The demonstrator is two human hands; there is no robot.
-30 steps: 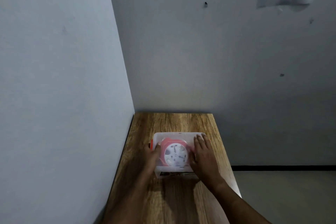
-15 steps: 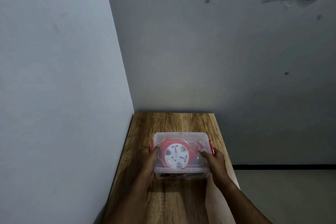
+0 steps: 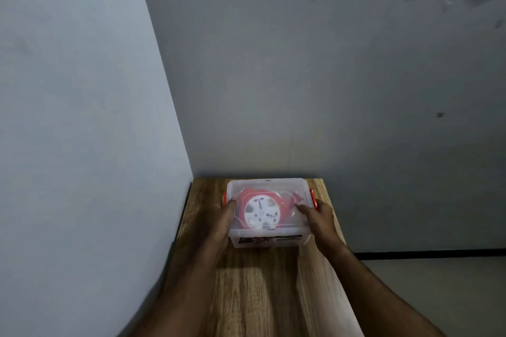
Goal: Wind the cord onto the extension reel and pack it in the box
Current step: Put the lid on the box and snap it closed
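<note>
Wooden table [image 3: 257, 287], set in a grey wall corner: 1 clear lidded box [image 3: 267, 232] at its far end, holding 1 red-and-white extension reel [image 3: 261, 212]. Your left hand [image 3: 221, 223] grips the box's left side; your right hand [image 3: 319, 217] grips its right side beside the orange latch [image 3: 315, 201].

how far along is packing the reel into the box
Nearly finished. Done: the red and white reel lies inside the clear box, seen through the lid, with no loose cord on the table. In hand: the left hand and right hand grip the box's two ends near the orange latches. Left: whether the latches are snapped shut can't be told.
</note>
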